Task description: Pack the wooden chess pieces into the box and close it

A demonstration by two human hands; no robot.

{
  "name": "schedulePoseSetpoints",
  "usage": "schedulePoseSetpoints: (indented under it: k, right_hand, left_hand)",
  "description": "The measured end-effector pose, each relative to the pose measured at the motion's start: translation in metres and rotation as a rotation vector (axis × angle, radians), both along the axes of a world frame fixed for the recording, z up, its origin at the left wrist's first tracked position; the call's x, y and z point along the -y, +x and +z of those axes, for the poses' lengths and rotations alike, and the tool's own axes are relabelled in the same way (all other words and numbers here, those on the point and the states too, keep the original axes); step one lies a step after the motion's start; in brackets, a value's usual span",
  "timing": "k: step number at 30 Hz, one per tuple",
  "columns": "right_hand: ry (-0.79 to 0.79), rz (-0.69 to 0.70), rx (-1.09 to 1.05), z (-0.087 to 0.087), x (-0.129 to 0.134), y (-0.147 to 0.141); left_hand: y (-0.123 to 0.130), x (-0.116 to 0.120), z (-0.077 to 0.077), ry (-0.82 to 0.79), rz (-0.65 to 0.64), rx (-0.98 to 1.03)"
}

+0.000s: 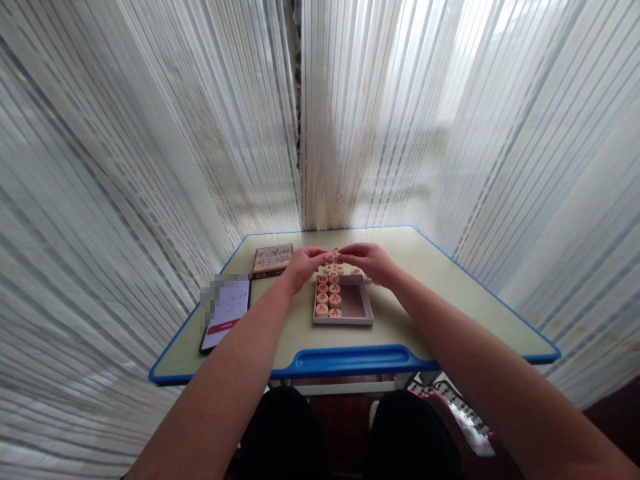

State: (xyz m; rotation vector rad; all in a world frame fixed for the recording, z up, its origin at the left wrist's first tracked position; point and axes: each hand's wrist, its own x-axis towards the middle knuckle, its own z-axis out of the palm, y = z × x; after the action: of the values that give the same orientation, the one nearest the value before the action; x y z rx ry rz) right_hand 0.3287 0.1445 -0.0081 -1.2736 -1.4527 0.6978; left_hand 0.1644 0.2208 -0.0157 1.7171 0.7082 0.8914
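Note:
A shallow open box (367, 310) sits on the table before me. Two columns of round wooden Chinese chess pieces (322, 299) with red characters fill its left part, and its right part shows bare bottom. Just beyond the box, more loose pieces (330, 269) lie on the table, partly hidden by my hands. My left hand (306, 264) and my right hand (371, 259) face each other there, fingers curled in. Between their fingertips is a small group of pieces (337, 254), which both hands seem to grip. Other pieces (357, 271) lie beside my right hand.
A flat printed box lid (273, 259) lies left of my left hand. Nearer on the left is a phone (227, 313) with a lit screen. The table (450, 300) has a blue rim and a front pen groove (353, 359). Pale striped curtains (340, 120) hang close around it.

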Motion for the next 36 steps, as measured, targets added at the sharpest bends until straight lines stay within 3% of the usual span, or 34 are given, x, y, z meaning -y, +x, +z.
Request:
schedulePoseSetpoints:
  k: [8, 14, 18, 29, 32, 34, 36]
  right_hand:
    - [0.067, -0.059, 0.105, -0.003, -0.001, -0.003]
    - [0.333, -0.172, 0.52, -0.003, 0.003, -0.003]
    - [0.379, -0.187, 0.611, -0.001, 0.005, -0.005]
    - [0.35, -0.185, 0.655, 0.009, 0.01, -0.007]
    - [0.295, -0.181, 0.622, 0.015, 0.014, -0.006]
    - [0.218, -0.121, 0.577, 0.021, 0.02, -0.007]
    - [0.11, 0.023, 0.53, 0.028, 0.027, -0.009]
  left_hand:
    - [0.002, 0.006, 0.0, -0.012, -0.028, 0.011]
    - [0.003, 0.003, 0.0, -0.1, -0.005, 0.052]
    - [0.003, 0.003, 0.002, -0.162, -0.056, 0.088]
    - [0.0, 0.006, 0.004, -0.124, -0.117, 0.038]
    - [-0.001, 0.007, 0.006, -0.142, -0.065, 0.055]
    - [-0.001, 0.005, 0.007, -0.135, 0.009, 0.069]
    - [-0.002, 0.003, 0.006, -0.124, 0.066, 0.074]
